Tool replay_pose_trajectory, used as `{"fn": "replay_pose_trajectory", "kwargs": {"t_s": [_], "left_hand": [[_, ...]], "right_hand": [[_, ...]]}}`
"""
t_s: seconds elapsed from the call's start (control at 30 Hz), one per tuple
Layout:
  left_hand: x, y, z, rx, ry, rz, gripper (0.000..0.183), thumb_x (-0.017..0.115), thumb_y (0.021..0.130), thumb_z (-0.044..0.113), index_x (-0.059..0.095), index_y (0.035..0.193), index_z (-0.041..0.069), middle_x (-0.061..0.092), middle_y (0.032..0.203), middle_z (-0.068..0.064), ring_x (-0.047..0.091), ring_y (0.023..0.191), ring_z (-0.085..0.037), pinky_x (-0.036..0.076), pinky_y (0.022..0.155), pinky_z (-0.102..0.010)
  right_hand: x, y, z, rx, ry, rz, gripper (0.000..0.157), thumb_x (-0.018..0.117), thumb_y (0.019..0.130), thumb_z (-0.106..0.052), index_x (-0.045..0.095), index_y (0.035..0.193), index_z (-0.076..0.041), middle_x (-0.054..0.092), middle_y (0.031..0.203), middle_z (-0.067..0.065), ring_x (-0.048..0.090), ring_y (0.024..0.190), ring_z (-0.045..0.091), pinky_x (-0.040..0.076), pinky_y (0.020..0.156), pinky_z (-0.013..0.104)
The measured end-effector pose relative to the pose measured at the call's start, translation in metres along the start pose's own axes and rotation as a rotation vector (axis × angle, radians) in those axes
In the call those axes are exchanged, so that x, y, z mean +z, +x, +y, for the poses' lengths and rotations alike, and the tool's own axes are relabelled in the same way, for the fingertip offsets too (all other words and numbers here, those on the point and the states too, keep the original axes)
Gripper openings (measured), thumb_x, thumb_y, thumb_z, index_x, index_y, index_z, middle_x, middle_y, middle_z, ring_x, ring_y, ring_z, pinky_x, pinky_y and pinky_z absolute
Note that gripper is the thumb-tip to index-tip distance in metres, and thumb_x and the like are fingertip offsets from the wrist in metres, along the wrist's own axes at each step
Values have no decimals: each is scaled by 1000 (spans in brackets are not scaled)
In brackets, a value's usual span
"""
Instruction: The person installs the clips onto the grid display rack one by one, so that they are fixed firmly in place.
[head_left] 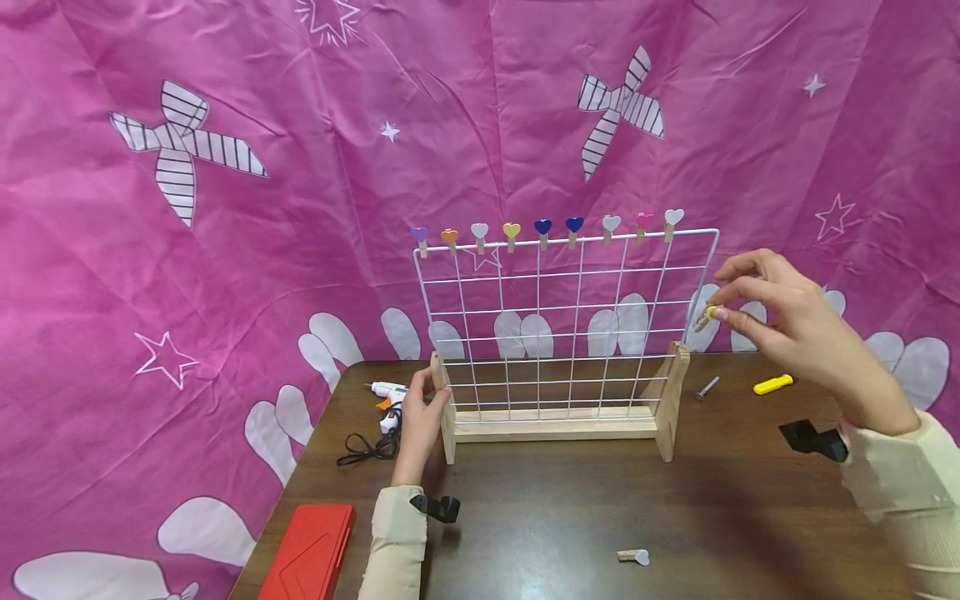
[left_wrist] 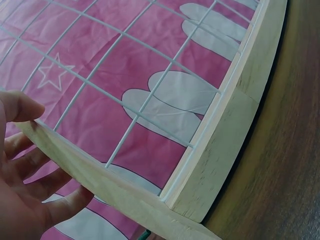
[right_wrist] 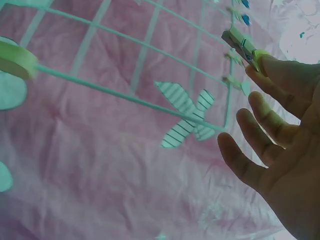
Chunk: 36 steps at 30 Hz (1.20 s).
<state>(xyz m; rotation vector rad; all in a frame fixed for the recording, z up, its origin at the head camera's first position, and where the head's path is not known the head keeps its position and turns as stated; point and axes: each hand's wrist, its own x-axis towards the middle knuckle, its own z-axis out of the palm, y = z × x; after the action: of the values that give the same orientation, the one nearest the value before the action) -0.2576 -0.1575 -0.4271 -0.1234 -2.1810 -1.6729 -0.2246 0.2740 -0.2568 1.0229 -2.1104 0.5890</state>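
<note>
A white wire grid (left_wrist: 119, 145) stands upright in a wooden stand (head_left: 555, 428). My left hand (head_left: 422, 423) grips the stand's left post (left_wrist: 107, 187), thumb on one side and fingers on the other. Between the thumb and index finger of my right hand (head_left: 798, 321) is a small wooden clothespin (right_wrist: 241, 44) with a yellow top, held just right of the grid's right edge. Its other fingers are spread apart, as the right wrist view shows. Several heart-topped clothespins, among them a purple one (head_left: 419, 237) and a white one (head_left: 673, 218), are clipped along the grid's top wire.
On the table (head_left: 525, 517), a white-heart clothespin (head_left: 634, 557) lies near the front. To the left are a glue gun (head_left: 390, 393) with a black cord and a red case (head_left: 309, 552). A bolt (head_left: 707, 388) and a yellow-handled tool (head_left: 772, 385) lie to the right. Pink cloth hangs behind.
</note>
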Motion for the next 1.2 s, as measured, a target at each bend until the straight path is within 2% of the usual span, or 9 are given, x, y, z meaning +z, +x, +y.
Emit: {"fn": "replay_pose_trajectory", "kwargs": {"t_s": [0.27,0.4,0.5,0.63,0.8,0.93,1.03,1.13,1.2], "left_hand": [[-1,0,1,5,3,4,37,57,88,4,51,124,2,58,110,-21,52,104,-32,47,83,-50],[-2,0,2,7,1,8,36,57,88,3,51,123,1,57,110,-21,52,104,-32,47,83,-50],[-2,0,1,4,0,5,36,57,88,3,51,124,2,57,110,-21,52,105,-32,47,83,-50],[-1,-1,1,6,10,3,36,57,88,4,51,123,2,57,111,-21,52,106,-32,46,84,-50],[0,-1,0,1,7,0,37,57,88,3,51,124,2,57,112,-21,52,107,-33,45,85,-52],[2,4,-16,-12,-3,-1,38,58,89,8,50,126,7,57,114,-17,52,107,-30,45,86,-51],[5,8,-33,-5,7,9,39,59,89,12,51,126,11,58,114,-14,52,107,-27,45,86,-50],[6,10,-38,0,14,20,38,59,88,13,51,126,13,58,113,-13,52,107,-26,45,85,-51],[6,11,-39,3,14,29,37,60,88,13,52,124,14,59,112,-12,52,106,-25,46,85,-50]], "right_hand": [[-22,43,9,-1,-58,8,29,72,60,19,66,76,-5,50,104,6,38,103,2,29,81,15],[-30,64,14,59,-83,16,26,71,63,19,63,72,-4,44,106,-9,34,104,-2,27,82,15],[-35,76,20,100,-89,2,23,69,67,17,62,71,-5,41,107,-14,32,103,-3,25,81,17],[-37,85,32,112,-92,-51,22,68,69,15,61,70,-6,43,107,-3,30,103,0,24,80,21],[-36,92,45,58,-84,-112,19,69,70,13,63,71,-6,44,105,8,28,101,4,22,82,27],[-34,94,51,33,-67,-162,21,70,69,13,66,75,-6,44,105,9,31,101,12,22,83,29],[-35,95,49,63,-68,-205,20,69,71,12,66,79,-6,45,104,12,33,99,22,25,81,37],[-35,94,46,126,-78,-254,9,66,80,1,65,86,-6,45,104,14,36,97,28,27,77,43],[-35,92,44,171,-71,-268,8,64,84,-6,64,92,-5,45,105,16,38,96,30,29,76,46]]}}
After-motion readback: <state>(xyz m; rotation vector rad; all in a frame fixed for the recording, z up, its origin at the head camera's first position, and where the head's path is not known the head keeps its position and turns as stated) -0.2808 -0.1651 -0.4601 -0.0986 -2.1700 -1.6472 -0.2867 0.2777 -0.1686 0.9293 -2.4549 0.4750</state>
